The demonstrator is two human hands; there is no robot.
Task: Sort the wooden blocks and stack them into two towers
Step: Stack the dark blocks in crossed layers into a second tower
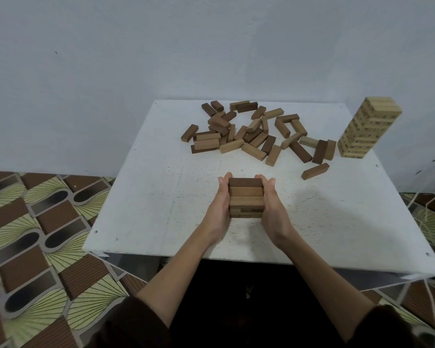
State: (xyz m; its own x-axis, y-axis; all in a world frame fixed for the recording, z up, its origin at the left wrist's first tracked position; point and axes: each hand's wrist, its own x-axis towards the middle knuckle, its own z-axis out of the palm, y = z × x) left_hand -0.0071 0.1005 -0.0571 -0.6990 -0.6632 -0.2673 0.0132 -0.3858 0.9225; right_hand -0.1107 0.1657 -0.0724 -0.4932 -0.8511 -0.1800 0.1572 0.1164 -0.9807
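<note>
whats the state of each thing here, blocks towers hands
pale tower: standing tall at the table's far right, untouched
dark short tower: a few layers high, pressed between both hands
loose blocks: scattered in a heap at the far side, unstacked
left hand: flat against the short tower's left side
right hand: flat against its right side

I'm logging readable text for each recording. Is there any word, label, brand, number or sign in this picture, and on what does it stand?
None can be read.
Loose blocks: plain wood, no print that shows.
Tall pale tower: no markings that show.
Short brown stack between the left hand and right hand: bare wood.
White table: only specks and scratches.
Wall and patterned floor: no lettering.
</note>
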